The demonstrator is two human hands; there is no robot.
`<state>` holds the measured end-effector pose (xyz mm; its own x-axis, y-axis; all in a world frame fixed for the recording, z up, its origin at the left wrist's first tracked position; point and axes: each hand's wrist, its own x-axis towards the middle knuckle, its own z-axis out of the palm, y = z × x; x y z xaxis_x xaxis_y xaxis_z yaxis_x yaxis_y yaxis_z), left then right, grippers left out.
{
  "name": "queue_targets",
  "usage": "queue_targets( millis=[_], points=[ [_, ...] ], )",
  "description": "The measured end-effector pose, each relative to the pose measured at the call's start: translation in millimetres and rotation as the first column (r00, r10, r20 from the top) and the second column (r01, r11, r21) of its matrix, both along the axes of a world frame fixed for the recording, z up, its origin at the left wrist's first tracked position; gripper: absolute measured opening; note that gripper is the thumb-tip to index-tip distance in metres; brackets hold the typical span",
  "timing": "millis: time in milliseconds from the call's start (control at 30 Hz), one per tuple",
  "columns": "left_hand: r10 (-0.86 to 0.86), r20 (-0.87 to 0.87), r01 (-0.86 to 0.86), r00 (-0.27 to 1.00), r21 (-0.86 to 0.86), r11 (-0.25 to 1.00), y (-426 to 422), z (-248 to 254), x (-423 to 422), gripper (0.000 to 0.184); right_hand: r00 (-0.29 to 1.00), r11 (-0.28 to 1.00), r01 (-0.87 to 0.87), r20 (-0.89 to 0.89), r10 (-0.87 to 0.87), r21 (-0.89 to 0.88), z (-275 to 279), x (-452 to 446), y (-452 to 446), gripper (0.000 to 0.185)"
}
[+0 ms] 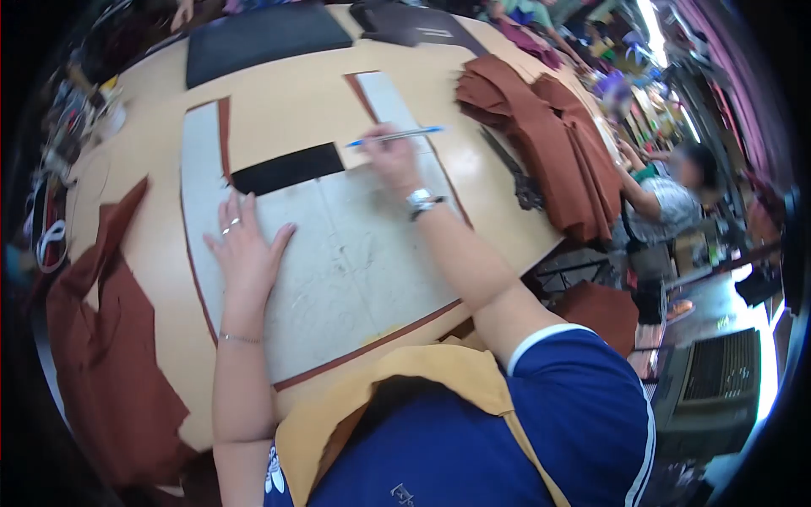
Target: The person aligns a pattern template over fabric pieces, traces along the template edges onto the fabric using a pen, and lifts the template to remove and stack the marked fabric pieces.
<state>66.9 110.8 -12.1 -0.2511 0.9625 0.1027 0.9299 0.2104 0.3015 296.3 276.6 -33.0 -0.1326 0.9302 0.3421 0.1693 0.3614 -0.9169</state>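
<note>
A large pale grey pattern template (338,270) with two upright arms lies on brown fabric (372,351), whose edges show around it. With fingers spread, my left hand (245,241) lies flat on the template's left side. My right hand (392,160) is closed around a blue-and-white pen (414,133), held nearly level above the template's right side, its blue tip pointing left. A black rectangular piece (291,169) lies along the template's inner edge, between the two arms.
Folded brown fabric (545,152) is piled at the right, beside dark scissors (525,182). More brown fabric (114,363) lies at the left. Dark sheets (266,42) rest at the table's (144,135) far side. A person (667,198) sits at the right edge.
</note>
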Motion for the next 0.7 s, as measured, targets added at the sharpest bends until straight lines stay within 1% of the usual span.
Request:
queue_targets(
  millis=[33, 67, 133, 167, 233, 333, 433, 533, 633, 700],
  points=[
    [-0.006, -0.008, 0.006, 1.0, 0.014, 1.0, 0.6, -2.1, 0.5, 0.081, 0.998, 0.998, 0.063, -0.005, -0.063, 0.006, -4.1, 21.9, 9.7, 0.004],
    [0.004, -0.012, -0.004, 1.0, 0.011, 1.0, -0.4, -4.5, -0.1, 0.081, 0.992, 0.996, 0.087, -0.09, -0.09, -0.036, -3.2, 41.1, 14.5, 0.004],
    [0.003, -0.022, -0.003, 1.0, 0.017, 1.0, 0.3, -5.8, 0.2, 0.082, 0.982, 0.985, 0.151, -0.105, -0.159, -0.081, 4.3, 61.2, 17.9, 0.003],
    [0.006, -0.029, -0.006, 1.0, -0.015, 1.0, 0.8, -4.3, 0.5, 0.084, 0.98, 0.984, 0.152, -0.112, -0.162, -0.094, 3.8, 62.5, 18.1, 0.003],
    [0.01, -0.027, -0.011, 1.0, -0.022, 1.0, 0.8, -2.9, 0.7, 0.084, 0.977, 0.981, 0.159, -0.127, -0.172, -0.109, 6.1, 62.7, 20.4, 0.004],
    [0.009, -0.02, -0.009, 1.0, -0.023, 1.0, 0.1, -2.2, 0.9, 0.085, 0.981, 0.98, 0.194, 0.02, -0.194, -0.049, -8.2, 58.6, 26.3, 0.008],
    [0.007, -0.025, -0.007, 1.0, -0.017, 1.0, 0.4, -4.0, 0.1, 0.085, 0.964, 0.967, 0.254, 0.085, -0.253, -0.002, -7.3, 56.6, 24.0, 0.011],
    [0.008, -0.03, -0.008, 1.0, -0.019, 1.0, 0.0, -3.0, 0.8, 0.085, 0.96, 0.966, 0.256, 0.124, -0.253, -0.014, -7.0, 57.1, 23.4, 0.012],
    [0.007, -0.04, -0.008, 0.999, -0.02, 1.0, -0.3, -3.5, 0.1, 0.085, 0.961, 0.971, 0.237, 0.142, -0.238, 0.024, -9.8, 56.8, 25.4, 0.013],
    [0.006, -0.041, -0.006, 0.999, -0.009, 1.0, 0.5, -5.5, 0.1, 0.083, 0.937, 0.965, 0.258, 0.232, -0.263, 0.053, -5.5, 55.6, 23.0, 0.013]
  ],
)
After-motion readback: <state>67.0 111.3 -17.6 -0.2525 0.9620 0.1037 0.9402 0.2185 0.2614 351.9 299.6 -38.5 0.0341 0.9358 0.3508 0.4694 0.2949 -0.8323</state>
